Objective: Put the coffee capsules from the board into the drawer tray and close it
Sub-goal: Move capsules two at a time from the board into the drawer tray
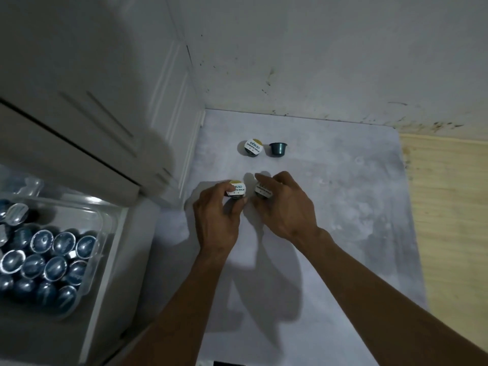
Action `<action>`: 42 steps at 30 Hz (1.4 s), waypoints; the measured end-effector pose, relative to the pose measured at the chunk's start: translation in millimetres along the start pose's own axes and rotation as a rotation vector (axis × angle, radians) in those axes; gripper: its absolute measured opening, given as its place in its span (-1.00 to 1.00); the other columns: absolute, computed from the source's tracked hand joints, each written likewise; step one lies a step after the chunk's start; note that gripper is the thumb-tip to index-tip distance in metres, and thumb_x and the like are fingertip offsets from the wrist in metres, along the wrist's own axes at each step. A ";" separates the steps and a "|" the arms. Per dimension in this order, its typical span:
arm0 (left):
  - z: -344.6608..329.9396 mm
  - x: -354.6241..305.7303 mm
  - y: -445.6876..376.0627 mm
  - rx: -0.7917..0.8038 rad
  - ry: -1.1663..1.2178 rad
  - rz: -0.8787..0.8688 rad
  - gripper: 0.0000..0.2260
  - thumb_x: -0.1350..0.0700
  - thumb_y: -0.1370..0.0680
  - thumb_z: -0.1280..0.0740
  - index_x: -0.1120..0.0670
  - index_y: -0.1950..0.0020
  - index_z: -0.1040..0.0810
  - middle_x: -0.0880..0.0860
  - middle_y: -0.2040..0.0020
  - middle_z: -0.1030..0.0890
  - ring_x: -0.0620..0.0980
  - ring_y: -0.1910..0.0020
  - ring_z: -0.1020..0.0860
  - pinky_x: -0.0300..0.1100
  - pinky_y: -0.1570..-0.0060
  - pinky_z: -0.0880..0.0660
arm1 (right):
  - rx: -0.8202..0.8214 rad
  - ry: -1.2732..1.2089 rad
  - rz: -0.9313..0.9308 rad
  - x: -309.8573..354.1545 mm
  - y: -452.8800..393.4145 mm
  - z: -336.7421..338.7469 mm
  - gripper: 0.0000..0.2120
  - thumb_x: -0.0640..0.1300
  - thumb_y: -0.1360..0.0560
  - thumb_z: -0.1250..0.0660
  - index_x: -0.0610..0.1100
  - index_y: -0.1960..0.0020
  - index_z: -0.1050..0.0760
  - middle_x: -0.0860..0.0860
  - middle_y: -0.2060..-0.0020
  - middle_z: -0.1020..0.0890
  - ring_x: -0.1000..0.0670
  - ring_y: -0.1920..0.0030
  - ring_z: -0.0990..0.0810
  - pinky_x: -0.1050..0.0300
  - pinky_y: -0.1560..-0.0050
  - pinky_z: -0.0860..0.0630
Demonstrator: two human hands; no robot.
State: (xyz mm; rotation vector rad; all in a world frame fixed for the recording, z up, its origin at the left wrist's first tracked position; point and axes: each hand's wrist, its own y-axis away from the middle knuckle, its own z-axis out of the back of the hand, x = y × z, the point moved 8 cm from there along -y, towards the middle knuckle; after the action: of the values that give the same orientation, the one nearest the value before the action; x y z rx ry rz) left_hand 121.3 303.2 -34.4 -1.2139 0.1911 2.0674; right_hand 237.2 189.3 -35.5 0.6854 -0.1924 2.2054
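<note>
Four coffee capsules sit on the pale grey board (343, 207). The left hand (216, 220) pinches a white-labelled capsule (237, 191), fingers curled round it; the right hand (285, 207) grips a second labelled capsule (263, 192) just beside it. At twelve o'clock from the hands lie a third labelled capsule (252, 147) and a dark teal capsule (278, 149), upside down. At eight o'clock, the open drawer (111, 260) holds a clear tray (101, 220) crowded with shiny blue capsules (55, 262).
</note>
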 end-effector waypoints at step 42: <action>309.8 -100.2 52.4 0.008 -0.024 -0.345 -0.78 0.14 -0.40 -0.53 0.05 -0.02 -0.66 -0.16 0.04 -0.61 -0.14 0.03 -0.56 -0.44 -0.05 -0.41 | -0.560 -0.547 0.021 217.9 168.4 87.1 -0.82 -0.13 -0.42 -0.53 -0.01 -0.01 -0.65 0.12 0.14 -0.69 0.12 0.27 -0.61 0.44 0.29 -0.45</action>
State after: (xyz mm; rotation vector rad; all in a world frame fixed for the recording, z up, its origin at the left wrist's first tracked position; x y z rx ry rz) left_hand -100.3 355.9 204.1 -1.1284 -0.0213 1.7771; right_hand 32.5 189.6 168.3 0.9365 -1.0496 1.8016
